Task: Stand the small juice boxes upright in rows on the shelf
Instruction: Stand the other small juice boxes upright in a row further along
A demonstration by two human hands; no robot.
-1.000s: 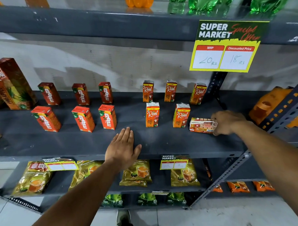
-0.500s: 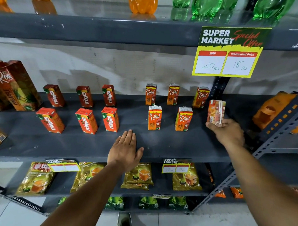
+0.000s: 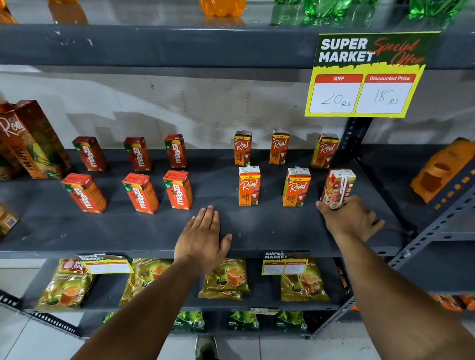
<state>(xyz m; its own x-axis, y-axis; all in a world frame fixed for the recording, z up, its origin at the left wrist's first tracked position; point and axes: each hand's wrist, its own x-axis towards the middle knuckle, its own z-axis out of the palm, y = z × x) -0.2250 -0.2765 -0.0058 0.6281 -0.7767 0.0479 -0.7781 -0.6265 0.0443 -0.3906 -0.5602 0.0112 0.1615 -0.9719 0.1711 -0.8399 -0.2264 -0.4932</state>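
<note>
The right hand [image 3: 350, 217] pinches the juice box [image 3: 338, 187] at its base, long axis nearly upright, just right of the near row; the left hand [image 3: 202, 238] lies spread flat on the shelf [image 3: 120, 229]

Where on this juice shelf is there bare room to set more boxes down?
Bare: the front strip of the shelf between the left hand and right hand, and the gap between the Maaza boxes and Real boxes. Crowded: the far right corner.

Juice box [image 3: 338, 187] base behind right hand [image 3: 350, 217].
</note>
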